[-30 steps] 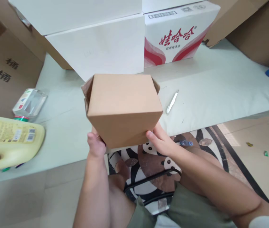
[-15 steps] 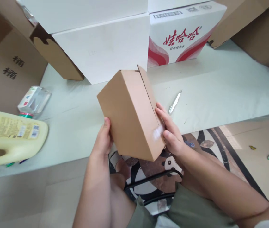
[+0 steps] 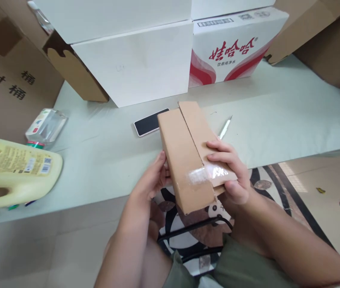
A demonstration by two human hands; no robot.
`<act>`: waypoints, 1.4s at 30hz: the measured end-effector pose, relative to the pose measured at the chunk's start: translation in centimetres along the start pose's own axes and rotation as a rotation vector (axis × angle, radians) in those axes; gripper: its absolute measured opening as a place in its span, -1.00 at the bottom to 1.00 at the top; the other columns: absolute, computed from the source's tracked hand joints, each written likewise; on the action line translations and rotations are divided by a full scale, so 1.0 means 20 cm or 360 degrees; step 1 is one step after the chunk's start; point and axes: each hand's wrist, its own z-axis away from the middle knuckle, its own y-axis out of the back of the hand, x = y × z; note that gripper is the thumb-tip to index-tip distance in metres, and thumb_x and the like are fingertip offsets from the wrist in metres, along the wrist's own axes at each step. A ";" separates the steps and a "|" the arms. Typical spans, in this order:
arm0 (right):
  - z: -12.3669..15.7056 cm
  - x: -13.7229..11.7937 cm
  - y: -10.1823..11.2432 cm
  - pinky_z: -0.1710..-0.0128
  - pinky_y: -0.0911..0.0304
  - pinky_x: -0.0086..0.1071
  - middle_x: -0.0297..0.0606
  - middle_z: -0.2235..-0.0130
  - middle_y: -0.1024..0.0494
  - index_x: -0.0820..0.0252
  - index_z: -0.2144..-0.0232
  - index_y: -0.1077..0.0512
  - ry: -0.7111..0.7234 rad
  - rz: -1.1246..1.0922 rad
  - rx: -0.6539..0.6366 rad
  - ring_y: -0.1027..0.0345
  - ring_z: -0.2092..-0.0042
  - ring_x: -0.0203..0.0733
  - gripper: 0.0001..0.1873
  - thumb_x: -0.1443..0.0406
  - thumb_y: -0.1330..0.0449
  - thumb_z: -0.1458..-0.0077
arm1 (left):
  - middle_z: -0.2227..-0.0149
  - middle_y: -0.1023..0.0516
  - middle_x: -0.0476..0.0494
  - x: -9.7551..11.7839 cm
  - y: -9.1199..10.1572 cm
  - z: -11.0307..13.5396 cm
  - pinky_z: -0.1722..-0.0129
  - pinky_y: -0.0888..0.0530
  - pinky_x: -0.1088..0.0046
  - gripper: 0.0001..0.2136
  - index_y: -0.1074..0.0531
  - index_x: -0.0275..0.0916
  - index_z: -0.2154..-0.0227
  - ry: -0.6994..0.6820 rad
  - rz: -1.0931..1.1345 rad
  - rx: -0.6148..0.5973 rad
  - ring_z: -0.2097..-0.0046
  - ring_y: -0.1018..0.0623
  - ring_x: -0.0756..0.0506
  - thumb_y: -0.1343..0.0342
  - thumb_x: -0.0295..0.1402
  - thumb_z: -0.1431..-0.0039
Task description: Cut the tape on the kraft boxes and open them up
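A small brown cardboard box [image 3: 177, 148] is held tilted in front of me, over the table's front edge. My left hand [image 3: 154, 176] grips its left side, thumb on the edge. On the right, my right hand [image 3: 229, 168] has its fingers on the flap and its thumb below at the corner. A strip of clear tape [image 3: 199, 175] crosses the flap seam near the lower end. Behind the box lies a dark-screened phone [image 3: 147, 124], partly covered by it. A white pen-like tool [image 3: 225, 127] lies just beyond my right fingers.
White cartons [image 3: 140, 64] and a red-and-white carton [image 3: 232, 52] line the back of the table [image 3: 98, 156]. At left are a yellow jug [image 3: 16, 172], a clear bottle [image 3: 46, 126] and a large brown carton [image 3: 4, 88]. A patterned mat [image 3: 172, 224] lies below.
My hands have turned the box so its taped seam faces up more, and moved it slightly right and down. The phone behind it has come into view. My right fingers have moved onto the flap.
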 end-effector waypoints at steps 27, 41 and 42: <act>-0.08 0.35 0.16 0.15 -0.31 -0.07 -0.04 0.22 -0.56 0.17 0.08 -0.55 -0.1084 0.1383 -0.0361 -0.40 0.16 0.13 -0.61 0.12 -0.16 -0.13 | -0.37 -0.39 -0.18 -0.02 -0.03 0.02 -0.43 -0.29 -0.01 -0.60 -0.49 -0.02 -0.22 -0.1790 -0.1149 0.0300 -0.41 -0.38 -0.28 0.08 -0.13 -0.49; -0.06 0.09 0.17 0.31 -0.40 -0.26 -0.35 0.31 -0.51 -0.02 0.00 -0.40 -0.0517 0.0175 0.0414 -0.44 0.30 -0.16 -0.59 0.18 -0.35 -0.10 | -0.34 -0.43 -0.23 -0.03 -0.08 0.00 -0.37 -0.38 0.04 -0.61 -0.51 -0.05 -0.21 -0.1835 -0.1308 0.0434 -0.37 -0.43 -0.26 0.08 -0.14 -0.50; -0.05 0.06 0.17 0.34 -0.40 -0.28 -0.36 0.31 -0.52 -0.04 0.01 -0.38 -0.0341 0.0163 0.0447 -0.45 0.32 -0.17 -0.58 0.20 -0.38 -0.10 | -0.33 -0.44 -0.24 -0.04 -0.09 -0.01 -0.37 -0.38 0.03 -0.60 -0.52 -0.05 -0.20 -0.1858 -0.1301 0.0461 -0.36 -0.43 -0.26 0.09 -0.14 -0.50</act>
